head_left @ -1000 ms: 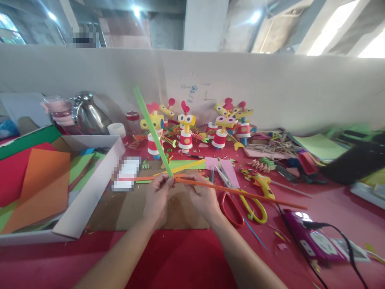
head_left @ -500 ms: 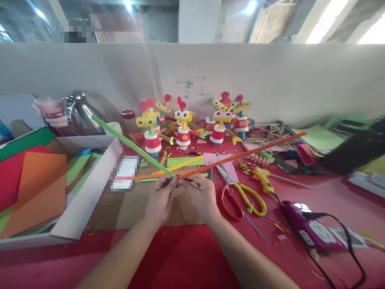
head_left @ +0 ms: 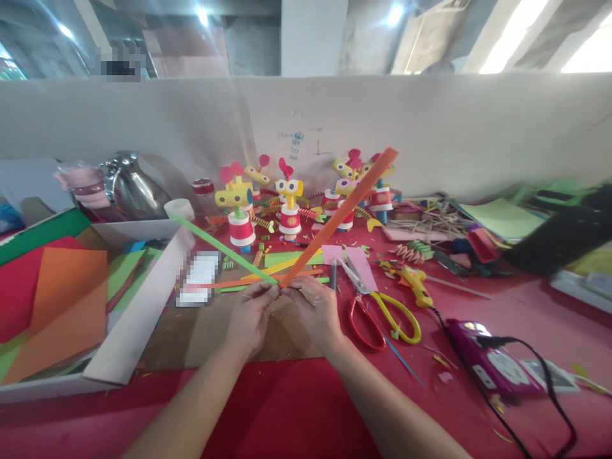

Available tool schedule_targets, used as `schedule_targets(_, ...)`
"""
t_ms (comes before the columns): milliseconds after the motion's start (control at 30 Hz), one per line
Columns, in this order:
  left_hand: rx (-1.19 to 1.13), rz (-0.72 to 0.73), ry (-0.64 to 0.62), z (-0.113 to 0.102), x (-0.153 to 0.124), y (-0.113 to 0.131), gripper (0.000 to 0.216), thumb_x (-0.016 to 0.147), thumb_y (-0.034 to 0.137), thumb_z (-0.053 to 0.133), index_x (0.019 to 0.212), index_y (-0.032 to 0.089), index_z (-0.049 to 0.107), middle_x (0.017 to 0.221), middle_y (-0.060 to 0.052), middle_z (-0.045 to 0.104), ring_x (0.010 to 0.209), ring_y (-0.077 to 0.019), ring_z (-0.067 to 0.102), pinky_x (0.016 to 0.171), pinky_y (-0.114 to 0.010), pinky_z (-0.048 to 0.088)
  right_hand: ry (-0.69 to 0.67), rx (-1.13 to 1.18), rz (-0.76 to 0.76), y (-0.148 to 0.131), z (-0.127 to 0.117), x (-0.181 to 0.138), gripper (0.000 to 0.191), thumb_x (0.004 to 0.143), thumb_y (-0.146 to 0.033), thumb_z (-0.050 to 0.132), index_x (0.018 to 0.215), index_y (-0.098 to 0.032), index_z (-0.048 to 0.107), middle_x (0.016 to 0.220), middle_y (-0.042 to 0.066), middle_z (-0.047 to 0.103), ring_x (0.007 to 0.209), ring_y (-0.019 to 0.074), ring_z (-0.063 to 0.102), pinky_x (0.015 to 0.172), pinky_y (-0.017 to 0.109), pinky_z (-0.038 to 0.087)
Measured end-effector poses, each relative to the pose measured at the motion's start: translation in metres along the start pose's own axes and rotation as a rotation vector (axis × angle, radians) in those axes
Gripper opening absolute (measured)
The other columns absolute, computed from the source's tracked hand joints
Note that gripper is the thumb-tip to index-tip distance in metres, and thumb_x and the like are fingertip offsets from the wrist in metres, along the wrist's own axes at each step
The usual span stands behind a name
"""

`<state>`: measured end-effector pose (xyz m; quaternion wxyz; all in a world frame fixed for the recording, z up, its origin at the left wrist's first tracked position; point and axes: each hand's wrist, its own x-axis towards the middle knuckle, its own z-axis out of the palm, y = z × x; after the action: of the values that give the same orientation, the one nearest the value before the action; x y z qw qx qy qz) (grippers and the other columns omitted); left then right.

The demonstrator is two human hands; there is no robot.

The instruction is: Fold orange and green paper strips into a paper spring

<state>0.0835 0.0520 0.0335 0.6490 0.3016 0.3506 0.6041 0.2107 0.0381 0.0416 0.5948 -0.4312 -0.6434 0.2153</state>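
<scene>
Both hands are brought together above a sheet of brown cardboard lying on the red tabletop. By the left hand, the near end of a green paper strip is pinched between thumb and fingertips; the strip is angled away to the upper left, its far end reaching toward a white cup beside a steel kettle. By the right hand, the near end of an orange paper strip is gripped in the same way, and this strip is slanted up to the right, its far tip seen in front of the grey partition wall. The two held ends are met at the fingertips, so that a V is formed by the strips. Just beyond the hands, loose orange, yellow and green strips are laid flat. Farther back, a row of paper-cup figures with yellow heads and red crests is stood against the wall. To the right of the right hand, red-handled scissors and yellow-handled scissors are laid side by side, with a yellow glue gun just behind them and a purple power strip nearer the table's edge. At the left, a white tray of coloured paper sheets is kept.
</scene>
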Motion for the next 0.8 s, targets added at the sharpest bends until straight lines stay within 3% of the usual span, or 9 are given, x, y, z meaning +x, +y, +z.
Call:
schedule_targets(233,-0.033,-0.010,-0.002,0.000,-0.001,-0.002,0.019,0.055,0.020,0.084,0.065,0.017,0.069,0.064,0.003,0.065,0.061,-0.0092,0.057,0.066,-0.024,0.045,-0.017,-0.048,-0.026,0.000,-0.001,-0.001,0.014,0.084,-0.019,0.061,0.076,-0.023,0.072,0.079,0.004,0.073,0.076,0.0194,0.066,0.072,0.030,0.051)
schedule_targets(367,-0.081,0.019,0.046,0.000,0.002,0.000,0.021,0.054,0.020,0.084,0.066,0.018,0.067,0.067,0.003,0.065,0.063,-0.0088,0.057,0.068,-0.024,0.045,0.071,-0.074,0.068,0.003,-0.007,0.001,0.017,0.088,-0.022,0.054,0.085,-0.021,0.071,0.072,0.002,0.068,0.066,0.0163,0.063,0.064,0.026,0.049)
schedule_targets(467,-0.110,0.036,0.066,-0.001,0.004,0.002,0.022,0.053,0.018,0.085,0.065,0.017,0.066,0.065,0.003,0.064,0.061,-0.0088,0.057,0.064,-0.023,0.044,0.109,-0.119,0.045,0.004,-0.011,0.005,0.022,0.088,-0.017,0.050,0.092,-0.023,0.071,0.092,0.005,0.070,0.084,0.0191,0.065,0.075,0.031,0.051)
schedule_targets(567,-0.128,0.029,0.060,-0.003,0.005,0.001,0.021,0.055,0.018,0.085,0.065,0.018,0.066,0.063,0.003,0.064,0.061,-0.0088,0.057,0.062,-0.022,0.044,0.059,-0.223,-0.022,0.001,-0.010,0.007,0.027,0.081,-0.016,0.061,0.103,-0.028,0.070,0.116,0.007,0.065,0.110,0.0257,0.058,0.093,0.043,0.045)
schedule_targets(633,-0.145,0.011,0.047,-0.004,0.005,0.000,0.020,0.057,0.018,0.084,0.067,0.018,0.067,0.065,0.003,0.065,0.062,-0.0084,0.058,0.063,-0.021,0.045,0.011,-0.234,-0.026,-0.003,-0.007,0.006,0.029,0.077,-0.017,0.068,0.103,-0.029,0.071,0.110,0.006,0.068,0.107,0.0268,0.058,0.093,0.045,0.044)
schedule_targets(800,-0.144,-0.037,0.000,-0.001,0.001,-0.005,0.021,0.055,0.017,0.084,0.066,0.018,0.067,0.068,0.003,0.066,0.064,-0.0071,0.058,0.066,-0.020,0.045,0.019,-0.149,-0.013,-0.003,0.004,-0.002,0.008,0.080,-0.021,0.069,0.084,-0.026,0.072,0.083,0.002,0.075,0.084,0.0227,0.065,0.083,0.040,0.047)
